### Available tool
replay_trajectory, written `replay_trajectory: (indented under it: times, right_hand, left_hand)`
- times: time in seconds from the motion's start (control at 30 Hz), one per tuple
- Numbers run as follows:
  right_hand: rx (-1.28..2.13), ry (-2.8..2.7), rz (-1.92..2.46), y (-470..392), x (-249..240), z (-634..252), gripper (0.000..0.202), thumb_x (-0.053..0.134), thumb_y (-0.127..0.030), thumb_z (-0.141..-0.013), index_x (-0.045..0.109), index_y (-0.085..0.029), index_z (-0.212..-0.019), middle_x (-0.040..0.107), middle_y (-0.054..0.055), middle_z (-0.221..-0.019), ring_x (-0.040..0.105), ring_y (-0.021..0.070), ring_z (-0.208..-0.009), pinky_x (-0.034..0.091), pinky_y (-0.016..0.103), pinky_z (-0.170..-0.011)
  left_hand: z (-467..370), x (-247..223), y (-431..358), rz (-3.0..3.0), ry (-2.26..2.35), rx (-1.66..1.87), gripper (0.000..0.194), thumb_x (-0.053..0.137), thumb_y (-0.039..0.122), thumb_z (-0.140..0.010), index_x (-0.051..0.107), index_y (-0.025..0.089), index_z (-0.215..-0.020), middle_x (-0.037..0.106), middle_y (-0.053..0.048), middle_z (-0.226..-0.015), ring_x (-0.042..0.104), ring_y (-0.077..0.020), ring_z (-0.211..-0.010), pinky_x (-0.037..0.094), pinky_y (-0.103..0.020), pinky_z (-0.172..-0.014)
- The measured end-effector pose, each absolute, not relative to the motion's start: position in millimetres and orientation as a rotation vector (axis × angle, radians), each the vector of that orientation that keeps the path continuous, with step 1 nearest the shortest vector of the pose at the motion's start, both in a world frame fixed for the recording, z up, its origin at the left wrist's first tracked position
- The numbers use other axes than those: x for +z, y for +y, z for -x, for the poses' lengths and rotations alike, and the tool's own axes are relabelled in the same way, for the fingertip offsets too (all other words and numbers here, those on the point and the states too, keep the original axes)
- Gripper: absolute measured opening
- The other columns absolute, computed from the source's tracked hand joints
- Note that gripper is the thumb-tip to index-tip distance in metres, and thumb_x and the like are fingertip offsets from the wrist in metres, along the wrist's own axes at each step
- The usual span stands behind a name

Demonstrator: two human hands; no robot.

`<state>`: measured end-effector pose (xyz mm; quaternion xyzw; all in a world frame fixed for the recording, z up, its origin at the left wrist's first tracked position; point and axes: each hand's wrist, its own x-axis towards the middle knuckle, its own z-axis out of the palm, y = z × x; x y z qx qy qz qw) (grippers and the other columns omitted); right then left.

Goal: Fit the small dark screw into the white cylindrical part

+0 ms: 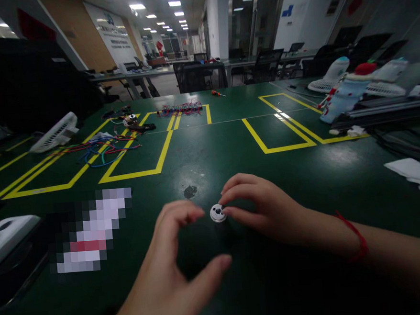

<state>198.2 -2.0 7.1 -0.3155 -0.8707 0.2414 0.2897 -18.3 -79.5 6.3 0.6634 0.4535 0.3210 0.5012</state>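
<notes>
The left hand (165, 264) is spread wide, the right hand (267, 206) curls at a small, round, silver metallic disc (217, 216) on the green tabletop (213, 150), pinching or not I can't tell, and it looks light, rigid, slick, best held by its rim

Disc (218, 214) on table (209, 150), between left hand (167, 271) and right hand (267, 208). Wires (105, 148) behind left, screwdriver (215, 93) far behind, cloth (418, 174) right.

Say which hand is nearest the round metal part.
The right hand, wearing the red cord: its fingertips are at the round metal part. The left hand sits apart.
</notes>
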Motion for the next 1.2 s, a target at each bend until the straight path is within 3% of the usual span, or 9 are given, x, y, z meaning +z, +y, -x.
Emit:
replay_trajectory:
  times: [0.03,0.13,0.33,0.47,0.63,0.83,1.0,1.2]
  right_hand:
    - [0.622,-2.342,0.844,-1,7,-194,0.014,0.062,-0.021,-0.087,0.069,-0.018,-0.099,0.065,0.006,-0.103,0.06,0.0193,-0.096,0.047,0.033,-0.086]
    - [0.575,-2.386,0.882,2,5,-186,0.013,0.063,-0.021,-0.086,0.071,-0.02,-0.096,0.065,0.005,-0.103,0.06,0.0196,-0.096,0.046,0.033,-0.085]
    - [0.669,-2.338,0.933,-1,1,-186,0.017,0.064,-0.025,-0.086,0.071,-0.022,-0.101,0.064,0.005,-0.108,0.06,0.019,-0.096,0.047,0.032,-0.084]
    - [0.797,-2.185,0.999,-1,6,-199,0.023,0.064,-0.028,-0.086,0.066,-0.021,-0.107,0.064,0.005,-0.107,0.061,0.0169,-0.089,0.049,0.029,-0.076]
    - [1.009,-1.921,1.348,5,-5,-236,0.018,0.062,-0.036,-0.087,0.068,-0.021,-0.096,0.067,0.004,-0.09,0.061,0.0182,-0.08,0.048,0.03,-0.066]
    - [1.26,-1.521,1.361,-1,-35,-258,0.02,0.064,-0.041,-0.086,0.065,-0.021,-0.09,0.062,0.001,-0.08,0.058,0.0145,-0.071,0.047,0.026,-0.061]
    - [1.235,-1.648,1.367,-1,-34,-256,0.019,0.061,-0.04,-0.088,0.065,-0.021,-0.09,0.061,0.0,-0.078,0.056,0.013,-0.067,0.045,0.025,-0.058]
    - [1.027,-2.134,1.244,-2,-27,-250,0.013,0.058,-0.029,-0.091,0.067,-0.02,-0.09,0.063,0.003,-0.088,0.06,0.0163,-0.082,0.047,0.03,-0.073]
  left_hand:
    - [20,-2,-64,-1.64,1.188,0.85,0.055,0.071,0.023,-0.08,0.043,0.034,-0.127,0.048,-0.003,-0.132,0.038,-0.0319,-0.13,0.033,-0.052,-0.109]
    - [17,-19,-32,-1.922,1.219,0.768,0.058,0.081,0.026,-0.071,0.049,0.027,-0.12,0.054,-0.004,-0.124,0.05,-0.029,-0.117,0.041,-0.045,-0.101]
    - [10,-31,-24,-1.91,1.142,0.745,0.031,0.069,0.022,-0.084,0.057,0.026,-0.112,0.064,0.0,-0.108,0.06,-0.0218,-0.098,0.047,-0.034,-0.086]
    - [14,-35,-24,-1.914,1.165,0.728,0.033,0.071,0.023,-0.083,0.057,0.027,-0.113,0.064,0.001,-0.11,0.06,-0.0216,-0.101,0.045,-0.035,-0.089]
    - [18,-36,-23,-1.937,1.148,0.715,0.038,0.071,0.022,-0.084,0.055,0.032,-0.116,0.063,0.004,-0.113,0.058,-0.0198,-0.105,0.044,-0.035,-0.093]
    - [20,-36,-21,-1.954,1.14,0.683,0.038,0.069,0.024,-0.085,0.054,0.034,-0.118,0.063,0.004,-0.116,0.058,-0.0197,-0.107,0.043,-0.035,-0.094]
    - [23,-40,-25,-1.964,1.164,0.671,0.039,0.068,0.026,-0.086,0.052,0.033,-0.121,0.061,0.002,-0.121,0.056,-0.0225,-0.112,0.042,-0.04,-0.098]
    - [21,-40,-25,-1.984,1.168,0.668,0.039,0.067,0.027,-0.087,0.051,0.034,-0.122,0.06,0.002,-0.122,0.055,-0.0222,-0.113,0.042,-0.04,-0.099]
